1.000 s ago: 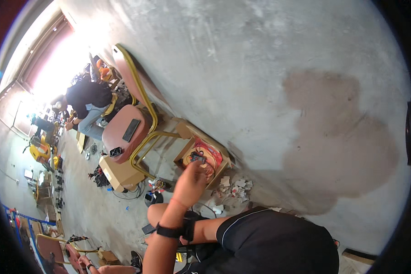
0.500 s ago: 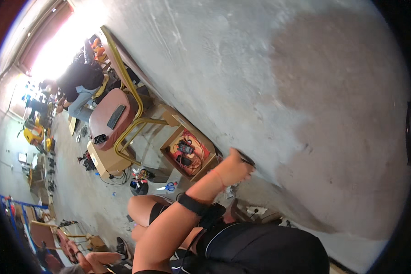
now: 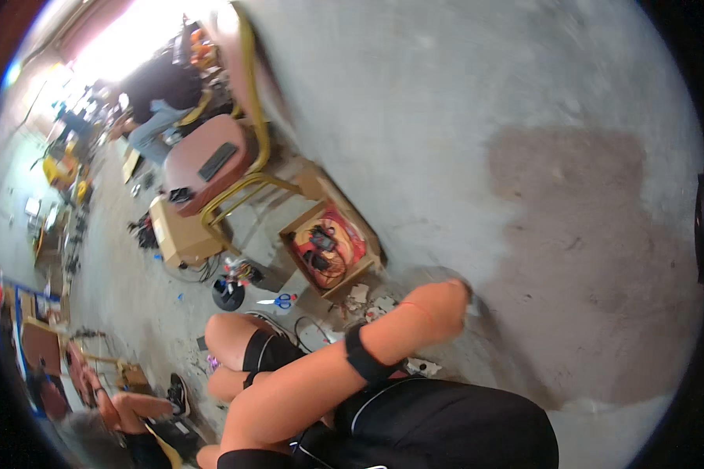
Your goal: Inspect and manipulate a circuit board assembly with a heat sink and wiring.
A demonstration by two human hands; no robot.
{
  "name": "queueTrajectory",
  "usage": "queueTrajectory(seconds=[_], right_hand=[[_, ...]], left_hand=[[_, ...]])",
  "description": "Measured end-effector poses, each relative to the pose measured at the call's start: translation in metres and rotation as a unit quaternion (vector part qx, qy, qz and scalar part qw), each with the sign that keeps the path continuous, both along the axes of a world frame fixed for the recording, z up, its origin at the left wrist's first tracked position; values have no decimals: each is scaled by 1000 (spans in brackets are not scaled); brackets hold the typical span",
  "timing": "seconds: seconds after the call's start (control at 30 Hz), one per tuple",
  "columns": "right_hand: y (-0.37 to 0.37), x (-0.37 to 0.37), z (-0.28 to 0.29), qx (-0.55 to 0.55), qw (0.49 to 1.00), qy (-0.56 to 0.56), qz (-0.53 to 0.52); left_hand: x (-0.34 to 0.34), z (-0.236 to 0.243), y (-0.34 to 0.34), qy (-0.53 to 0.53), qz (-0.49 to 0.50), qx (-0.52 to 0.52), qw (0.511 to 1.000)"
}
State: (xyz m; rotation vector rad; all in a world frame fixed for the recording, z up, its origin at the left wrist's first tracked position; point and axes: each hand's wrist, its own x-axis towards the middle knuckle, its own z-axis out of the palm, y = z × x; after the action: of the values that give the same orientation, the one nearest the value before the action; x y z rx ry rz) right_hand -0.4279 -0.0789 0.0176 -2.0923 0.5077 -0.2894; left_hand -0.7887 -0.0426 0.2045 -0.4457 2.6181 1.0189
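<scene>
My left forearm, with a black strap at the wrist, crosses my lap from the lower left toward the wall. My left hand (image 3: 440, 308) looks closed in a fist, smeared by motion. A faint grey blur surrounds it, and what it grips is too unclear to name. Broken pale pieces (image 3: 379, 306) lie on the floor beside my forearm. A little farther off, a cardboard box (image 3: 344, 288) holds a dark meter-like device (image 3: 322, 238) with red and black cables. Blue-handled scissors (image 3: 283, 301) lie on the floor left of the box. No right hand shows.
A pink-seated chair (image 3: 203, 176) with a gold frame bears a dark remote-like object (image 3: 217, 161). Cardboard (image 3: 181, 234) lies below it. The grey wall (image 3: 414, 156) with a brown patch borders my right. One person (image 3: 160, 102) sits beyond the chair; another (image 3: 109, 414) sits lower left.
My left hand has moved right and slightly down along the wall side. A dark flat object seen in it earlier is no longer distinct. The view has shifted, uncovering the broken pieces.
</scene>
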Motion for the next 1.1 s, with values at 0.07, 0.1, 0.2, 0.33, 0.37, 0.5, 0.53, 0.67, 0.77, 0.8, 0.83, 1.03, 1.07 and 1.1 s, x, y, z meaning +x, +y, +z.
queueTrajectory(seconds=[0.07,0.1,0.2,0.33,0.37,0.5,0.53,0.67,0.77,0.8,0.83,1.03,1.07,1.1], right_hand=[[3,-1,6,-5,1000,20,9],[5,1,8,-8,999,33,17],[6,10,6,-11,996,86,36],[-6,28,22,-11,984,174,45],[-9,29,33,-4,980,196,34],[-13,3,89,42,987,19,-153],[-17,-4,96,-33,971,36,-232],[-38,33,98,335,854,-236,-321],[-44,73,92,302,881,-252,-264],[-41,90,96,245,897,-277,-242],[-34,106,100,166,902,-340,-207],[4,169,84,0,976,-192,-105],[7,177,67,-9,985,-158,-61],[10,182,47,95,984,-137,-57]], left_hand=[[2,23,2,34,-29,-28,999],[4,37,5,52,-45,-39,997],[31,70,12,174,-40,-16,984],[128,84,-21,307,49,-24,950],[168,81,-32,318,116,-52,939],[360,44,-52,316,432,-153,831],[405,30,-47,283,521,-139,793],[526,-24,21,333,677,-138,642],[557,-47,59,364,725,-113,574],[565,-51,67,395,713,-134,564],[570,-55,74,401,719,-122,554],[587,-104,85,236,770,-234,544],[589,-116,84,194,751,-257,576],[588,-127,85,120,784,-232,563]])
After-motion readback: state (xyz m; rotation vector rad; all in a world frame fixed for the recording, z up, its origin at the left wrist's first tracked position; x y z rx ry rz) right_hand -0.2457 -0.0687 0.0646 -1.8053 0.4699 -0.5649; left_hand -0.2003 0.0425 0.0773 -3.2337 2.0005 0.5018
